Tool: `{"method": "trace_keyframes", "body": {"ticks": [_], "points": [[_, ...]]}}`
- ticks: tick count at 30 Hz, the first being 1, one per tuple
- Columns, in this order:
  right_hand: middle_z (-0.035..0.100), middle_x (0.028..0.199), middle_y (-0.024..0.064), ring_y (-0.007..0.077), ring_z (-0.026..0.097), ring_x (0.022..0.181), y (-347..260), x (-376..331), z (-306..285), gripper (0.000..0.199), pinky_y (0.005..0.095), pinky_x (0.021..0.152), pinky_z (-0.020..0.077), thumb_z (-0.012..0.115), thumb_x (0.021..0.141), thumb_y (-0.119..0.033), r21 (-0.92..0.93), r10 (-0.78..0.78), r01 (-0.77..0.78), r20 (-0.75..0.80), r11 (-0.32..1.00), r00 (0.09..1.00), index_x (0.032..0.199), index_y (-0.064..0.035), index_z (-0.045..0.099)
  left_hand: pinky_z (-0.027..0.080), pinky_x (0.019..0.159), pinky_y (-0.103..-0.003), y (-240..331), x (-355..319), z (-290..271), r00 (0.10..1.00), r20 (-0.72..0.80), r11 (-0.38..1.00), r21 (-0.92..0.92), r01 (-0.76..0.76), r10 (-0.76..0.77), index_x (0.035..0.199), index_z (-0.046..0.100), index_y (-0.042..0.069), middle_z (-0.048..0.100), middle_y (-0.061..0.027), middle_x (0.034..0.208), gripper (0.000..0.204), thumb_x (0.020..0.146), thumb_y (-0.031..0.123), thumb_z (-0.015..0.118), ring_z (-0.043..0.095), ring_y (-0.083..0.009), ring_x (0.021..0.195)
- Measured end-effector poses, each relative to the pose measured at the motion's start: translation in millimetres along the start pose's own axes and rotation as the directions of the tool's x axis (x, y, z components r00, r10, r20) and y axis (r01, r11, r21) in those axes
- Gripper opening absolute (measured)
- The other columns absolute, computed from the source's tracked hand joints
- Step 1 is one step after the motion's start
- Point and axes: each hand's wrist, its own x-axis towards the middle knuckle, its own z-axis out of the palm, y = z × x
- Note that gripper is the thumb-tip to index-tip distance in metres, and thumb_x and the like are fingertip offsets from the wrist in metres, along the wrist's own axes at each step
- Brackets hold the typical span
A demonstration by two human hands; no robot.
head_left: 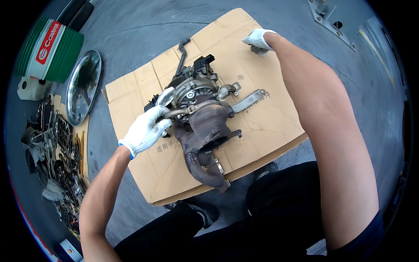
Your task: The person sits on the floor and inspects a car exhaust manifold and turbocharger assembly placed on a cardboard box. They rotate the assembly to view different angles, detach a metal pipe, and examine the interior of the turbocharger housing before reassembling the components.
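A turbocharger (205,115) with a rusty brown exhaust housing lies on a flattened cardboard box (262,126). It has a black actuator, a bent black hose (182,54) at its far end and a flat metal bracket (248,101) on its right. In a white knit glove, my left hand (148,128) is closed around a metal pipe at the turbocharger's left side. My right hand (260,41), also gloved, is away from it over the cardboard's far right corner. Its fingers are curled together, and whatever they may hold is hidden.
At the left stand a green and white drum (50,50) and a shiny oval metal tray (85,87). Below them is a heap of greasy engine parts (54,148). A metal base plate with bolts (334,26) is on the floor at the far right. My knees are close to the cardboard's near edge.
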Motion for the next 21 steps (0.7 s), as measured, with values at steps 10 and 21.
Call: {"method": "trace_keyframes", "body": {"ticks": [10, 21], "points": [[0.072, 0.088, 0.0123, 0.022, 0.07, 0.067, 9.7, 11.7, -3.6, 0.047, 0.036, 0.06, 0.0612, 0.06, 0.101, -0.047, 0.041, -0.028, 0.028, 0.007, 0.999, 1.0, 0.111, -0.002, 0.067, 0.052, 0.089, -0.034, -6.3, -6.6, -5.5, 0.982, 0.167, 0.991, -0.114, -0.068, 0.087, 0.121, 0.063, 0.004, 0.067, -0.0077, 0.104, 0.032, 0.099, 0.026, 0.069, 0.062, -0.0158, 0.096], [0.065, 0.076, 0.0042, 0.0156, 0.062, 0.062, 23.6, 18.8, -12.8, 0.035, 0.0328, 0.057, 0.0567, 0.063, 0.099, -0.045, 0.102, 0.001, -0.003, 0.026, 0.995, 1.0, 0.097, -0.0095, 0.064, 0.051, 0.073, -0.027, 2.8, 1.0, 10.1, 0.951, -0.023, 0.85, -0.454, 0.266, -0.309, 0.132, 0.06, -0.004, 0.067, -0.006, 0.102, 0.06, 0.099, 0.046, 0.068, 0.06, -0.0115, 0.086]]}}
